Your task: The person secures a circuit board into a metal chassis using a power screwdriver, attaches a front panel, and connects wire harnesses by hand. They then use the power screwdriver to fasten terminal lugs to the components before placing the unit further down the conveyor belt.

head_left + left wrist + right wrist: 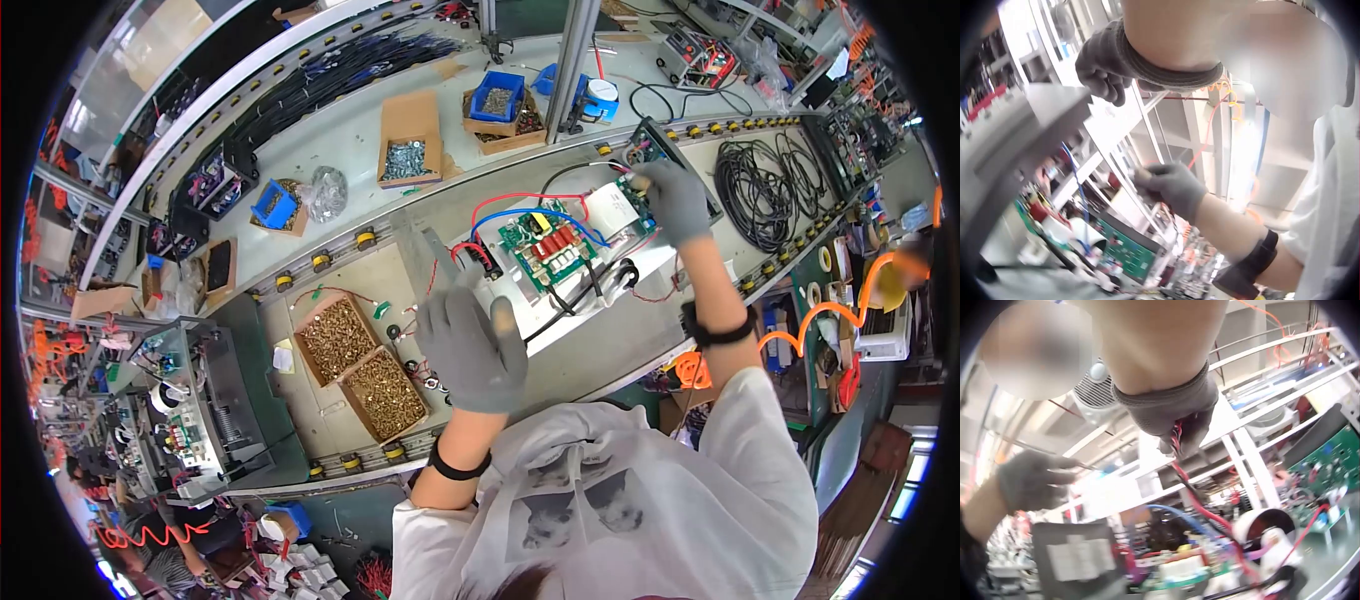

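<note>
My left hand, in a grey glove, is raised left of the circuit board, near a grey metal panel. Its fingers look extended in the right wrist view and nothing shows in them. My gloved right hand is at the right end of the assembly, beside a white cylinder. In the right wrist view, the right hand grips a bundle of red and black wires that hangs from its curled fingers. Red and blue cables arch over the board.
Two boxes of brass-coloured fasteners lie left of my left hand. Black cable coils lie at the right. Beyond the roller rail are blue bins and a carton of screws. An open unit stands at far left.
</note>
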Demonstrator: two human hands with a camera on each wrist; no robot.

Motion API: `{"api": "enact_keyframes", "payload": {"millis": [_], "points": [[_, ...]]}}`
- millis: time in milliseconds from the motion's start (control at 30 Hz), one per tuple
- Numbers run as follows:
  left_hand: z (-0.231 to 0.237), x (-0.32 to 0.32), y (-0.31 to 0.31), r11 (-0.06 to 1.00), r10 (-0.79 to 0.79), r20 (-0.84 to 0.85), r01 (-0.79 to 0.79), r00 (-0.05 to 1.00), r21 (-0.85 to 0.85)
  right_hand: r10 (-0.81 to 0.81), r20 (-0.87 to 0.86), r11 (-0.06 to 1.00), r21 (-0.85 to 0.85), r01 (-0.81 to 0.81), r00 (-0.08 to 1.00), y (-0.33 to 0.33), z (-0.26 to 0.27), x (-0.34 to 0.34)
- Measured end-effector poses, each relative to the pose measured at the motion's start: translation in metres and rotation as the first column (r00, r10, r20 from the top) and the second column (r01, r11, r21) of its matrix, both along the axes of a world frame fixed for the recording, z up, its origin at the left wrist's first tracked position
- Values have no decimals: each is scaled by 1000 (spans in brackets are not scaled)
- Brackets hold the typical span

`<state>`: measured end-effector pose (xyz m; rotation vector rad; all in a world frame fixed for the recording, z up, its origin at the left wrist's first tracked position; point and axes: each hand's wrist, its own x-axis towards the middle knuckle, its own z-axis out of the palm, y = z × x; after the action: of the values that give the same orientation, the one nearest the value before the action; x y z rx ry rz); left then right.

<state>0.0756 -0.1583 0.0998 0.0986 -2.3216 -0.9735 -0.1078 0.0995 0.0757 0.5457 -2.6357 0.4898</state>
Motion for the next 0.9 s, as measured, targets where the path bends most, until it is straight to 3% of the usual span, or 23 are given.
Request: {"api": "enact_keyframes", "payload": {"millis": [33, 67, 100, 167, 267, 467, 900], "points": [[2, -4, -7, 988, 53, 100, -38, 994, -147, -53, 65, 990, 131, 45, 996, 10, -14, -27], [-4, -8, -10, 989, 60, 98, -46, 993, -138, -113, 119, 962, 263, 78, 987, 16, -25, -48], [-15, -11, -11, 990, 34, 156, -12, 987, -140, -104, 117, 960, 270, 70, 988, 16, -27, -58], [-29, -13, -12, 993, -15, 266, 46, 964, -109, -172, 321, 884, 468, 2, 931, 17, -37, -76], [-26, -15, -14, 998, -45, 320, 57, 946, -27, -246, 346, 780, 625, -26, 905, 5, -33, -74], [-24, -18, -19, 997, -78, 357, 67, 931, 45, 0, 205, 865, 490, -103, 979, 22, -52, -84], [-32, -18, -20, 997, -80, 313, 72, 947, 37, 154, 132, 892, 407, -195, 979, 25, -58, -84]]}}
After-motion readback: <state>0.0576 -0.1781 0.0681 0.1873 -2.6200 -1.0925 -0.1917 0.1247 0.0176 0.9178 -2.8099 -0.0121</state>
